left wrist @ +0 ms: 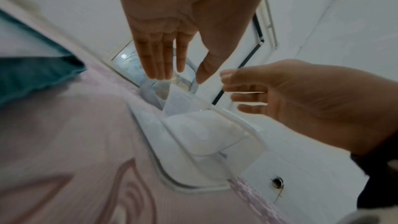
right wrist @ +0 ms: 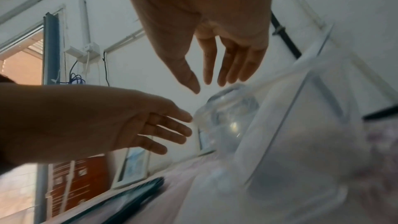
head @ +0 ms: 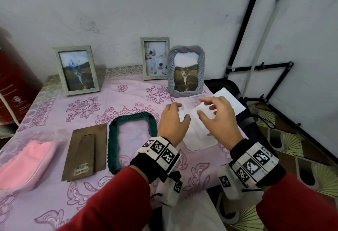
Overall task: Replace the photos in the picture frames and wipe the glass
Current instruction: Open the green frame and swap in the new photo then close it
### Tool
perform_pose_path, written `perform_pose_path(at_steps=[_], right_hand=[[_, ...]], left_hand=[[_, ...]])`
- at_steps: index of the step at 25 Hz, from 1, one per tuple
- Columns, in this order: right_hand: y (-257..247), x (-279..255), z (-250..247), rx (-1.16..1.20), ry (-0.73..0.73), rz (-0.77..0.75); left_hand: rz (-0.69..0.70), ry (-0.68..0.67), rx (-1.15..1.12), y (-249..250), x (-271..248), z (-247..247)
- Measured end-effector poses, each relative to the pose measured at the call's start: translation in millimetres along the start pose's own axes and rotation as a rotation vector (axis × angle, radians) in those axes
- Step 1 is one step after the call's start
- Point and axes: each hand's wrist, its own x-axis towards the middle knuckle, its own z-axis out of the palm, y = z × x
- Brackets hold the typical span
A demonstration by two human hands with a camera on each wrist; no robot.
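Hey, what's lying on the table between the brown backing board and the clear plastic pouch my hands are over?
The dark green frame, lying flat and empty, sits between the backing board and the pouch. The head view shows it best.

Both hands hover side by side over the clear plastic zip pouch of white sheets (head: 199,135) near the table's right edge, fingers spread, with a narrow gap between them. Just left lies the dark green rope-edged picture frame (head: 132,141), then the brown backing board (head: 85,150). Behind the pouch stands the grey twisted-rim frame (head: 186,71). The pink floral tablecloth (head: 126,100) between the lying and standing frames is bare.
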Motion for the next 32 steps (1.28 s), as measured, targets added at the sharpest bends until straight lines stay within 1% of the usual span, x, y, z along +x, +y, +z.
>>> perform_pose_path(at_steps=[1,3,4,5,6,7,9,11,14,16,18,20,22,25,29,32], right_hand=[[3,6,-6,-0.052,0.072,0.000],[14,19,-22,-0.204,0.202,0.073],[21,23,-28,-0.280,0.230,0.131],[29,27,-33,-0.339,0.223,0.191],[37,29,-38,-0.367,0.185,0.247],[44,30,-41,-0.352,0.137,0.289],[57,29,-43,-0.227,0.078,0.314],[65,29,-44,-0.095,0.109,0.314],[66,30,-46,-0.031,0.201,0.320],[63,33,-49,-0.082,0.244,0.306],[56,34,-52,-0.151,0.265,0.249],[47,35,-54,-0.033,0.272,0.168],[36,36,-57,0.114,0.264,0.115],[22,40,-58,0.248,0.270,0.079],[1,46,-56,0.353,0.261,0.027],[-16,49,-48,0.403,0.205,-0.007]], left_hand=[[0.059,-0.005,0.032,3,3,0],[0.150,-0.095,0.125,9,9,4],[0.171,-0.165,0.176,11,11,7],[0.182,-0.229,0.224,11,13,10],[0.185,-0.278,0.262,11,15,12],[0.185,-0.311,0.288,11,16,15],[0.175,-0.352,0.312,7,15,19],[0.168,-0.365,0.316,4,15,22],[0.183,-0.347,0.346,0,16,24],[0.196,-0.339,0.352,-1,18,23],[0.200,-0.339,0.344,-3,17,24],[0.200,-0.321,0.315,-3,17,24],[0.214,-0.265,0.233,-1,18,22],[0.278,-0.134,0.060,2,22,12],[0.309,-0.021,-0.137,11,22,-14],[0.318,0.033,-0.295,13,21,-37]])
